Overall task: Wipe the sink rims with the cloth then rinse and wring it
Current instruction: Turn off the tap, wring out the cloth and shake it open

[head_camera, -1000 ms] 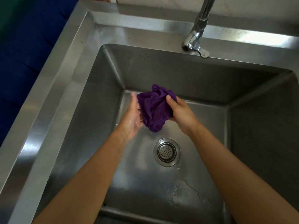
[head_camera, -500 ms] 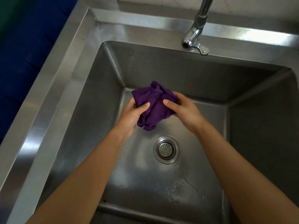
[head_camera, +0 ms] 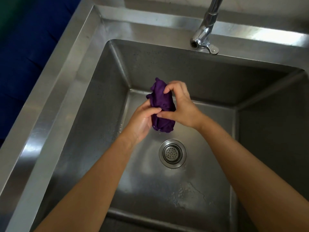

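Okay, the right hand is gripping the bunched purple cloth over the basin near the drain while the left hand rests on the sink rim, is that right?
Not quite. The left hand is not on the sink rim: the head view shows it gripping the bunched purple cloth too, alongside the right hand, over the basin near the drain.

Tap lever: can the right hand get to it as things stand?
Probably yes: nothing stands between the right hand and the tap lever. But it grips the purple cloth with the left hand, so must let go first.
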The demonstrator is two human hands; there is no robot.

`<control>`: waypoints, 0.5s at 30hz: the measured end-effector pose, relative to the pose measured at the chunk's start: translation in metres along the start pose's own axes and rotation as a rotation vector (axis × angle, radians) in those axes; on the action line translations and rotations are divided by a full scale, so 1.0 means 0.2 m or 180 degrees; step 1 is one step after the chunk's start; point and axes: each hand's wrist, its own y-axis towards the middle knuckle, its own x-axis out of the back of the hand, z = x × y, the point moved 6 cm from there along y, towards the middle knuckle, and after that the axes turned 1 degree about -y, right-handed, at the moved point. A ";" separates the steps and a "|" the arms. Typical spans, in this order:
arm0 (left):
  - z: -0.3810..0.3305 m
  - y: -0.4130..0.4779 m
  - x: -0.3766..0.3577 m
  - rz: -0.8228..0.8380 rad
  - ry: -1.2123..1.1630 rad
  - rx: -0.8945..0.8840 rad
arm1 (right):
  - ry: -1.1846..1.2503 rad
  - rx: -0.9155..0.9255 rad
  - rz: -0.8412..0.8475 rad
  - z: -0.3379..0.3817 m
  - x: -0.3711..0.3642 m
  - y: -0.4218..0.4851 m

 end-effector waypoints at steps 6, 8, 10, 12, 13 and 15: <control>-0.03 0.00 0.02 -0.0725 0.0416 0.0396 | 0.1149 -0.0163 0.0310 -0.02 0.04 0.00; -0.03 -0.02 -0.03 -0.0643 0.0635 0.0725 | 0.0810 0.0101 0.0220 0.02 0.04 0.01; -0.01 -0.03 -0.05 -0.0531 0.0264 0.0960 | 0.0380 0.0150 0.0073 0.05 0.03 0.03; 0.00 -0.04 -0.03 -0.0652 -0.0326 0.1177 | -0.0083 0.0156 -0.0254 0.04 0.03 0.03; 0.02 -0.05 -0.02 -0.0678 -0.0479 0.1289 | -0.0353 0.0157 -0.0413 0.02 0.03 0.03; 0.07 -0.08 0.00 -0.0640 -0.0216 0.1539 | -0.0758 0.0097 -0.0767 -0.01 0.04 0.01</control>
